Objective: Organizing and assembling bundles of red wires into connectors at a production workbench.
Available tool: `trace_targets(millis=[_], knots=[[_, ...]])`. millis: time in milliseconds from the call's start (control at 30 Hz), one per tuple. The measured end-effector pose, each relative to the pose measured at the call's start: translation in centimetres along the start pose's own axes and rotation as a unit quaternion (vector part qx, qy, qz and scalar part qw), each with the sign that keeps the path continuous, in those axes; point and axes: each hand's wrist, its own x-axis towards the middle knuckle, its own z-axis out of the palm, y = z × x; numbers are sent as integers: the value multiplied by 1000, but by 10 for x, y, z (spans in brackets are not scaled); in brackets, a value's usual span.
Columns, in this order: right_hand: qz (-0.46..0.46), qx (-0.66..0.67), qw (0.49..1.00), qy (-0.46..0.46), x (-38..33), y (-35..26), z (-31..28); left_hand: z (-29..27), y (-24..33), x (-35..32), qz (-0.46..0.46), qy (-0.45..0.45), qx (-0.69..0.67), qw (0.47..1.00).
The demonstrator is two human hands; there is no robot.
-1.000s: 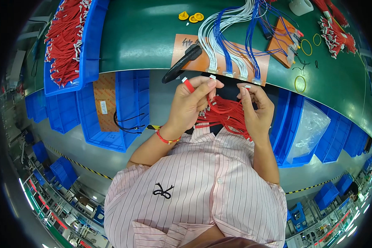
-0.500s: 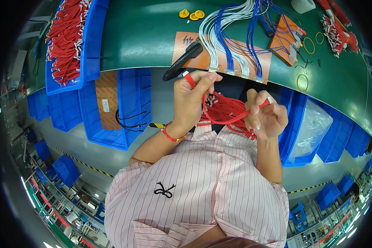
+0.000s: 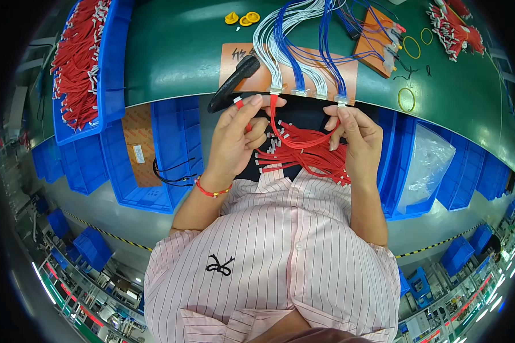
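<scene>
My left hand (image 3: pixel 237 134) pinches the top end of a red wire (image 3: pixel 292 137) just below the green table's edge (image 3: pixel 171 100). My right hand (image 3: pixel 355 134) pinches the wire's other end, so it hangs in a loop between the two hands. A bundle of red wires with white ends (image 3: pixel 306 160) lies in my lap under both hands. Blue and white wire harnesses (image 3: pixel 303 51) hang over the table edge right above my fingers, on an orange sheet (image 3: pixel 237 63).
A black tool (image 3: pixel 234 83) lies at the table edge by my left hand. A blue bin of red wires (image 3: pixel 77 63) stands at the far left. Blue bins (image 3: pixel 166 148) sit below the table. Yellow caps (image 3: pixel 243 18), rubber bands (image 3: pixel 407 98) and red connectors (image 3: pixel 455 26) lie further back.
My right hand has risen and moved toward the table edge, drawing one red wire out of the bundle. My left hand has stayed near the edge.
</scene>
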Motion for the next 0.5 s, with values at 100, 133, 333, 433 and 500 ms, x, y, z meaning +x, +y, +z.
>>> trace_targets(millis=[100,133,333,433,500], knots=[[-1,18,1000,9,-1,3,5,-2,5,-9,4,20,15,1000],[-1,26,1000,12,-1,3,6,-5,7,-11,-3,4,18,1000],[5,51,998,26,-3,2,10,-17,27,-28,-38,-43,22,998],[4,40,999,36,-4,1,11,-27,34,-35,-35,-72,3,997],[9,49,998,37,-3,1,11,-41,39,-36,-42,-126,-68,989]])
